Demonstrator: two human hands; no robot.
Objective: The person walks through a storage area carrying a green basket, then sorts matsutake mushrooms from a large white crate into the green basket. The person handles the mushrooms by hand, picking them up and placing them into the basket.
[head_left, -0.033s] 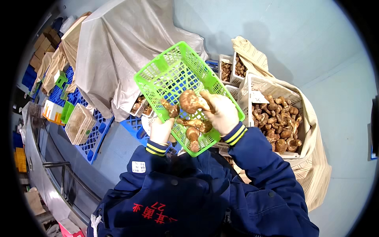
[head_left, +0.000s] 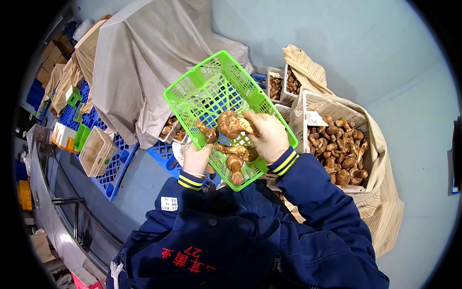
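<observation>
My left hand [head_left: 196, 159], in a pale glove, is closed on the near left side of a bright green plastic basket [head_left: 185, 98], which is held up tilted in front of me. Pinched by its stem in my gloved right hand [head_left: 270, 137] is a large brown mushroom [head_left: 232, 124], its round cap over the basket. Several more mushrooms lie at the basket's near end: one mushroom [head_left: 207, 131] beside my left hand, another mushroom [head_left: 236, 168] against the near wall. The far part of the basket shows bare lattice. My right fingertips are partly hidden behind the stem.
At right stands a white crate [head_left: 332, 105] heaped with mushrooms, with beige striped cloth [head_left: 385, 192] around it. Smaller mushroom crates [head_left: 275, 86] sit behind. Grey cloth [head_left: 144, 58] drapes a stack at far left. Blue pallets [head_left: 113, 183], white crates [head_left: 98, 151] and a metal rail [head_left: 70, 200] lie left.
My right hand and the mushroom in it have shifted very slightly to the left. The basket and my left hand look the same.
</observation>
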